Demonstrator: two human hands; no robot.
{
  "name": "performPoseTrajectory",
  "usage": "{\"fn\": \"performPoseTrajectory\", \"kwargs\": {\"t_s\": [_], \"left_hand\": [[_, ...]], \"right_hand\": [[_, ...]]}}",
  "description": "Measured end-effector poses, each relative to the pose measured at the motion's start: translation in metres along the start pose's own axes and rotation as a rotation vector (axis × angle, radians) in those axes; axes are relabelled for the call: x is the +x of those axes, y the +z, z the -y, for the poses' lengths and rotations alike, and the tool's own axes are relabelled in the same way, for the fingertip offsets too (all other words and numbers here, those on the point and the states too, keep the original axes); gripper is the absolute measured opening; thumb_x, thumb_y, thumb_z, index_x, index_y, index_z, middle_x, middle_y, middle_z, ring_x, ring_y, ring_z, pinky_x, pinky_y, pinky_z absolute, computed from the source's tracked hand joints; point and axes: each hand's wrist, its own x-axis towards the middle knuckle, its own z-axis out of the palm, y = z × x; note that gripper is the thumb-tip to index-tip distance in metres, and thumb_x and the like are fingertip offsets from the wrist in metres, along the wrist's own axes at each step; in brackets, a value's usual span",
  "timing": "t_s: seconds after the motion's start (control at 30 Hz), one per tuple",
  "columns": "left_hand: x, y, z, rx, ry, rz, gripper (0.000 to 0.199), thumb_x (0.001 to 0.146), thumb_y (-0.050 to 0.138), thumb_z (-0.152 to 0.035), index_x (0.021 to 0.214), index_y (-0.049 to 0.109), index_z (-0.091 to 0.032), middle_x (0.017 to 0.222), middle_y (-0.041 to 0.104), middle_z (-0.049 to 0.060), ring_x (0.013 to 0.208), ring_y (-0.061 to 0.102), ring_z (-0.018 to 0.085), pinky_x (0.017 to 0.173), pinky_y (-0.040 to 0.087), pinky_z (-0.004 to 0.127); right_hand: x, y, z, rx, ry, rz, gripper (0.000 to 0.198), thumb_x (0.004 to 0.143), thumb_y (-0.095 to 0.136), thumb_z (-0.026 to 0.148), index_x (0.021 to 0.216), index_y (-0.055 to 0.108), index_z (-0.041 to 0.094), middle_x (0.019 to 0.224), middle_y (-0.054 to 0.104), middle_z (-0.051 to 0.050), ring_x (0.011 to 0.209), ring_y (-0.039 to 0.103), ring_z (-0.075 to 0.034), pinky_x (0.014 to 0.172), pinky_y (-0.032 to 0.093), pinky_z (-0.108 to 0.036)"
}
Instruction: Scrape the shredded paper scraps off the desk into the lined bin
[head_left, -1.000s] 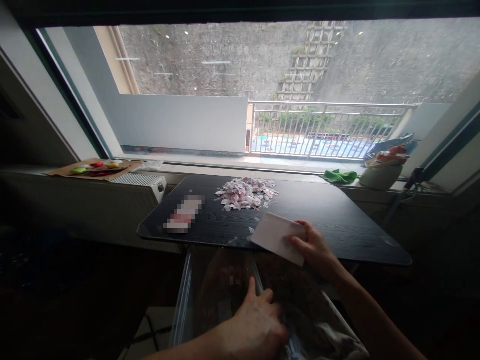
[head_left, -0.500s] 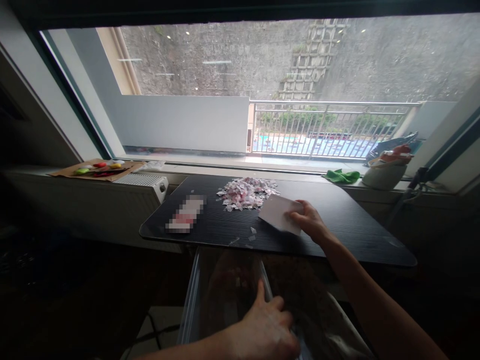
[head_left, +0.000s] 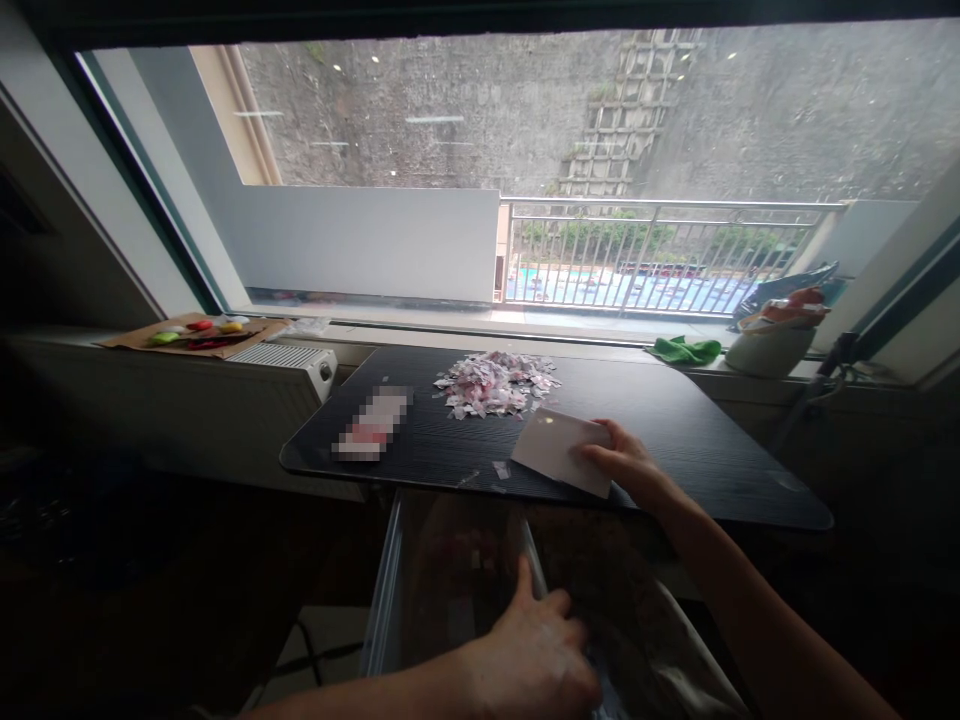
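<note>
My right hand [head_left: 626, 462] pinches a stiff white card [head_left: 559, 450] between thumb and fingers, low over the black tabletop [head_left: 675, 430]. Left of the card's lower corner lie a few loose paper scraps [head_left: 501, 469]. Behind it is a heap of torn paper bits [head_left: 495, 383], white with pink and grey. Below the table edge, my left hand [head_left: 536, 640] is closed over the rim of a clear plastic bin [head_left: 384, 590], thumb along the rim. Some pale scraps show dimly inside the bin.
A blurred-out pale and red item [head_left: 373, 425] lies at the table's left. On the sill are a green cloth [head_left: 684, 350], a stuffed pot-like container [head_left: 772, 345] and a cardboard sheet [head_left: 187, 338] with colourful items. A radiator [head_left: 292, 365] stands left of the table.
My right hand has brought the card slightly down toward the near table edge, close to the loose scraps, which have bunched together. My left hand stays on the bin rim.
</note>
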Motion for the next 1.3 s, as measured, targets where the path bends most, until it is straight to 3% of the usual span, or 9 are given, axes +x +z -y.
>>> {"fn": "performPoseTrajectory", "kwargs": {"t_s": [0.13, 0.33, 0.6, 0.77, 0.93, 1.1, 1.2, 1.3], "left_hand": [[-0.001, -0.003, 0.000, -0.027, 0.001, 0.007, 0.012, 0.087, 0.063, -0.026, 0.081, 0.073, -0.020, 0.082, 0.068, 0.007, 0.091, 0.056, 0.028, 0.086, 0.032, 0.073], [-0.002, -0.007, 0.000, -0.003, 0.039, -0.092, 0.017, 0.089, 0.058, -0.021, 0.080, 0.072, -0.019, 0.091, 0.067, 0.007, 0.100, 0.054, 0.029, 0.095, 0.029, 0.066], [-0.001, -0.003, 0.000, -0.028, -0.004, 0.017, 0.012, 0.087, 0.062, -0.024, 0.082, 0.073, -0.020, 0.082, 0.067, 0.007, 0.092, 0.056, 0.028, 0.089, 0.030, 0.072], [-0.002, -0.010, -0.001, -0.016, 0.007, -0.022, 0.016, 0.089, 0.059, -0.023, 0.081, 0.072, -0.019, 0.086, 0.067, 0.008, 0.093, 0.055, 0.028, 0.090, 0.031, 0.068], [-0.003, -0.007, 0.000, 0.013, 0.037, -0.085, 0.015, 0.089, 0.060, -0.022, 0.082, 0.073, -0.019, 0.095, 0.068, 0.008, 0.097, 0.054, 0.028, 0.095, 0.030, 0.061], [-0.002, 0.001, 0.001, 0.020, 0.027, -0.121, 0.017, 0.091, 0.056, -0.024, 0.087, 0.073, -0.020, 0.093, 0.068, 0.007, 0.096, 0.055, 0.027, 0.098, 0.029, 0.061], [0.000, 0.004, 0.002, 0.021, 0.011, -0.056, 0.018, 0.090, 0.060, -0.027, 0.078, 0.072, -0.020, 0.081, 0.068, 0.005, 0.089, 0.056, 0.024, 0.095, 0.031, 0.063], [0.003, 0.008, 0.004, 0.010, -0.005, -0.008, 0.018, 0.090, 0.059, -0.030, 0.080, 0.073, -0.022, 0.077, 0.067, 0.006, 0.084, 0.056, 0.024, 0.089, 0.033, 0.068]], "right_hand": [[-0.012, 0.016, -0.003, 0.011, 0.025, 0.059, 0.047, 0.057, 0.070, 0.027, 0.102, 0.056, 0.020, 0.079, 0.067, -0.001, 0.070, 0.064, -0.020, 0.061, 0.051, -0.030], [-0.032, 0.029, 0.007, 0.048, 0.025, 0.190, 0.043, 0.059, 0.070, 0.030, 0.099, 0.058, 0.019, 0.081, 0.067, -0.001, 0.069, 0.062, -0.018, 0.057, 0.049, -0.027], [-0.019, 0.015, 0.000, 0.031, 0.016, 0.028, 0.046, 0.058, 0.069, 0.026, 0.101, 0.056, 0.020, 0.078, 0.066, 0.000, 0.068, 0.063, -0.019, 0.059, 0.050, -0.029], [-0.027, 0.023, 0.002, 0.023, 0.004, 0.155, 0.043, 0.062, 0.067, 0.030, 0.103, 0.056, 0.021, 0.082, 0.067, -0.001, 0.070, 0.064, -0.019, 0.058, 0.050, -0.028], [-0.025, 0.038, 0.005, -0.018, 0.002, 0.118, 0.046, 0.059, 0.067, 0.028, 0.103, 0.055, 0.021, 0.083, 0.066, 0.000, 0.071, 0.064, -0.019, 0.058, 0.050, -0.028], [-0.028, 0.036, 0.009, 0.022, 0.016, 0.277, 0.043, 0.062, 0.067, 0.029, 0.103, 0.056, 0.021, 0.080, 0.066, 0.000, 0.066, 0.063, -0.018, 0.054, 0.048, -0.026], [-0.016, 0.022, 0.009, 0.024, -0.045, 0.076, 0.049, 0.059, 0.068, 0.030, 0.105, 0.055, 0.020, 0.079, 0.066, -0.001, 0.067, 0.063, -0.019, 0.057, 0.050, -0.029], [0.008, 0.008, 0.008, -0.009, -0.084, -0.132, 0.050, 0.058, 0.068, 0.030, 0.104, 0.053, 0.020, 0.083, 0.064, -0.002, 0.072, 0.063, -0.020, 0.061, 0.052, -0.030]]}}
